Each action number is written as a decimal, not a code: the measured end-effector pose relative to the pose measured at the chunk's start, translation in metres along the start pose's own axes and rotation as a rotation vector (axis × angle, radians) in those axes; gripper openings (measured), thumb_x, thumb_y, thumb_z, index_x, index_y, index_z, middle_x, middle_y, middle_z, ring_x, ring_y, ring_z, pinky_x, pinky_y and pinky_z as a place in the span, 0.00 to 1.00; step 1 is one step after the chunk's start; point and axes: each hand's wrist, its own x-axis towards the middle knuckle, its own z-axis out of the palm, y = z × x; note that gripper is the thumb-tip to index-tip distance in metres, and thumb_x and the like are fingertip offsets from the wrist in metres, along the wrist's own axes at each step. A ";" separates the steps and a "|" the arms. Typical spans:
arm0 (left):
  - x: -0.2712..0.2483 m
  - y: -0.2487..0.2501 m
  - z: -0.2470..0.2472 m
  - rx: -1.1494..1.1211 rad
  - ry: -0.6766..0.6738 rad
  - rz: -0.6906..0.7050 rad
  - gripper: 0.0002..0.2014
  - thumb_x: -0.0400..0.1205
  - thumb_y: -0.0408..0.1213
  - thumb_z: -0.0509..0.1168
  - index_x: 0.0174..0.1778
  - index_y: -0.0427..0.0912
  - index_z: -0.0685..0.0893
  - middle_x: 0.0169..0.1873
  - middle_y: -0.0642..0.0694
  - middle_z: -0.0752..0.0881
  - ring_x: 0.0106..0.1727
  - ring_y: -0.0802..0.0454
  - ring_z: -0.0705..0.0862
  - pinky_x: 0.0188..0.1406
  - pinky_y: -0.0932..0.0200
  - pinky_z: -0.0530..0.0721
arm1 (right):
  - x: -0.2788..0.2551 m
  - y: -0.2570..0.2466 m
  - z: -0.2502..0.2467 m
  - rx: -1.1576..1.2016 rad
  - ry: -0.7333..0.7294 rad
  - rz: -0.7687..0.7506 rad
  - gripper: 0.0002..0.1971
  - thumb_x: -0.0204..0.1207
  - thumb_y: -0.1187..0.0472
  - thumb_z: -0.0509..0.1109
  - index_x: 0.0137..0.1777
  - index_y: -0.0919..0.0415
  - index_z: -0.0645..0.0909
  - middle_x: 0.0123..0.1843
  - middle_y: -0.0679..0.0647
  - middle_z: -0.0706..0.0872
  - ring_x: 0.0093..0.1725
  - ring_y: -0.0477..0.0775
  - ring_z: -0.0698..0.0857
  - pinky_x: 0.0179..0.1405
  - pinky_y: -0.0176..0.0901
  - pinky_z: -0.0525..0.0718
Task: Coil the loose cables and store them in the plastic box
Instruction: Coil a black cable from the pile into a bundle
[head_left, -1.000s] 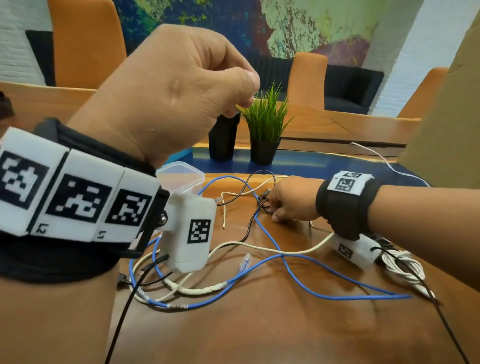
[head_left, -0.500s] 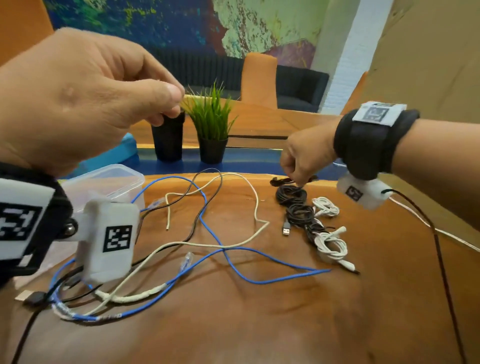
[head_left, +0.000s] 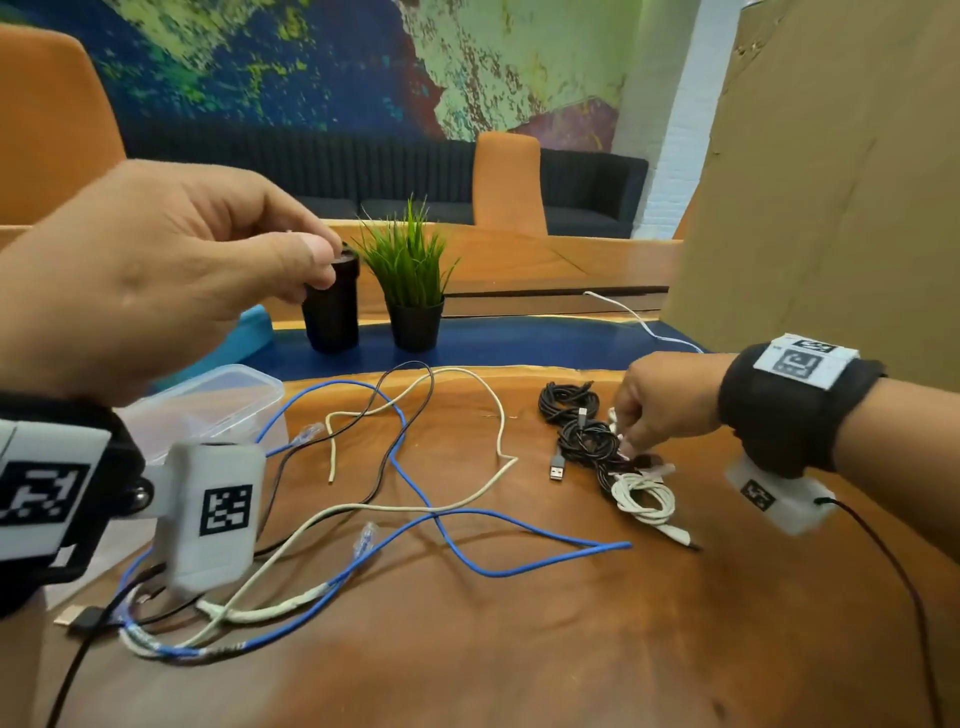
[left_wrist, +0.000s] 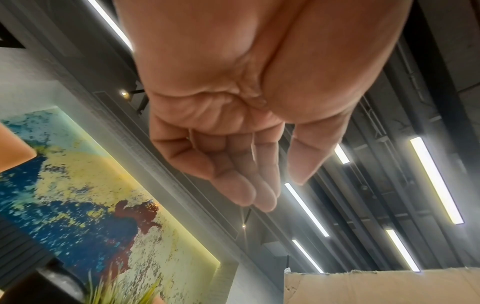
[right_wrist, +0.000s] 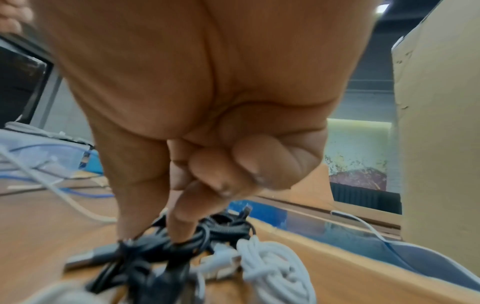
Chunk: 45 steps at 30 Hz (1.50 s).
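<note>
Wooden table with loose blue, black and cream cables sprawled right next to the clear plastic box. Right hand, well off from the box, pinches the coiled black cable bundle beside a white coil. Left hand hovers above the box, fingers relaxed, holding nothing.

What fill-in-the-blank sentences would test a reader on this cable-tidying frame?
1. The right hand pinches a coiled ____ cable on the wooden table.
2. The left hand, raised above the table, holds ____.
3. The long loose blue cable lies ____ on the table.
4. The clear plastic box sits on the person's ____ side.

Missing words: black; nothing; uncoiled; left
</note>
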 end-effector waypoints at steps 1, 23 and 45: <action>0.001 -0.007 -0.004 -0.009 0.006 0.000 0.20 0.70 0.66 0.71 0.47 0.56 0.90 0.40 0.53 0.93 0.41 0.54 0.90 0.42 0.56 0.82 | -0.004 0.004 -0.005 0.008 0.044 0.000 0.07 0.74 0.48 0.76 0.38 0.48 0.87 0.38 0.45 0.88 0.40 0.45 0.84 0.39 0.38 0.81; -0.080 -0.079 0.023 1.006 -0.746 -0.379 0.13 0.79 0.47 0.68 0.34 0.43 0.79 0.35 0.45 0.82 0.42 0.42 0.83 0.38 0.57 0.76 | -0.022 -0.228 -0.004 -0.192 0.100 -0.547 0.23 0.78 0.49 0.72 0.73 0.44 0.77 0.65 0.46 0.83 0.62 0.52 0.81 0.59 0.44 0.79; 0.038 0.041 -0.074 -0.048 0.167 -0.251 0.07 0.87 0.37 0.59 0.45 0.44 0.81 0.29 0.48 0.79 0.22 0.55 0.71 0.24 0.60 0.74 | -0.046 -0.190 0.000 0.028 0.150 -0.408 0.22 0.79 0.50 0.69 0.73 0.49 0.78 0.69 0.51 0.83 0.68 0.56 0.80 0.62 0.42 0.76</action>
